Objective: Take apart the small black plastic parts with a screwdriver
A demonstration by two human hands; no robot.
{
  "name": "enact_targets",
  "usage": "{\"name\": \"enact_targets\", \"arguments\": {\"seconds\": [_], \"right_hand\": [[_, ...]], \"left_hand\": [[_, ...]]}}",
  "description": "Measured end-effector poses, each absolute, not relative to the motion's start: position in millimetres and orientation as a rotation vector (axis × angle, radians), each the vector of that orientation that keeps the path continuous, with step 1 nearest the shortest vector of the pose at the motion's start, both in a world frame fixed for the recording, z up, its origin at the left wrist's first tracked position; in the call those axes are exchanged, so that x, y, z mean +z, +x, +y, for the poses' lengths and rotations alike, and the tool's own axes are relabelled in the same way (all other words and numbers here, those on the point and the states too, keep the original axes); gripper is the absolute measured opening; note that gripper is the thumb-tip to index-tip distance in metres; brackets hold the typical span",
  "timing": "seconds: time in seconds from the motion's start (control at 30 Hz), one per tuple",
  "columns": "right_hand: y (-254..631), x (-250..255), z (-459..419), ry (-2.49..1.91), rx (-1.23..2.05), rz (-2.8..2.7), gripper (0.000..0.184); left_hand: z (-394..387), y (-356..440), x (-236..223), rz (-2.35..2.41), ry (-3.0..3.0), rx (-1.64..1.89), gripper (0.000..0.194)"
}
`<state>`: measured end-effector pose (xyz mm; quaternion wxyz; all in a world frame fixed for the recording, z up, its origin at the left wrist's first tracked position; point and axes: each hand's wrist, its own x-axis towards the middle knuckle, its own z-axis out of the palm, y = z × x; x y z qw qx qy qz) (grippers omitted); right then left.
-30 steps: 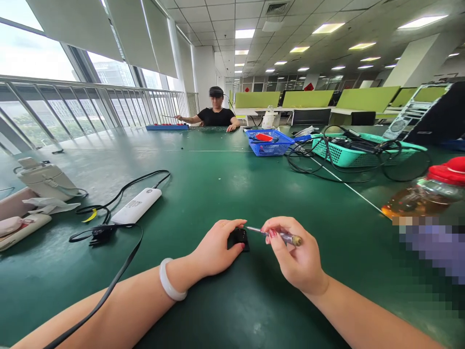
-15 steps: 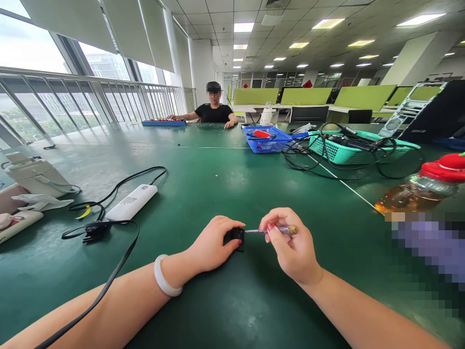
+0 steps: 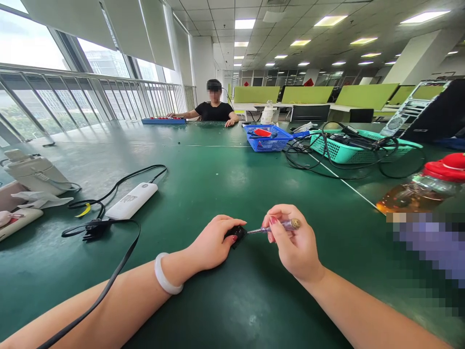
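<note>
My left hand (image 3: 214, 242) grips a small black block-like part (image 3: 237, 234) on the green table (image 3: 232, 295), with thumb and fingers around it. What kind of part it is I cannot make out. In my right hand (image 3: 296, 245) is a screwdriver (image 3: 286, 225) with a clear purplish handle, held between thumb and fingers. Its thin metal shaft points left, and the tip is at the right side of the black part; whether it touches is too small to tell.
A white power bank (image 3: 132, 201) with a black cable lies left. Beyond are a blue basket (image 3: 271, 143), a green basket (image 3: 348, 154) of tangled cables, and a person (image 3: 216, 110) beside a blue rack (image 3: 163, 121). A red-lidded jar (image 3: 417, 194) lies right.
The screwdriver tip has come down from above the black part to its right side. My left hand has tilted the part. The person's arm across the table has lowered toward the blue rack.
</note>
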<state>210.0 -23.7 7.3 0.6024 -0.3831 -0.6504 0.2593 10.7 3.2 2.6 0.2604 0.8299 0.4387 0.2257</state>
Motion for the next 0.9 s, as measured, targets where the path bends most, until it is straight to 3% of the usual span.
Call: {"name": "enact_targets", "arguments": {"seconds": [0.5,0.9], "right_hand": [[210.0,11.7,-26.8,-0.841,0.539,-1.571,0.008],[211.6,11.5,-21.2,-0.83,0.545,-1.574,0.008]], "left_hand": [[3.7,10.5,3.1,1.17,2.266,0.656,0.034],[1.3,10.1,6.1,1.169,2.139,0.639,0.051]]}}
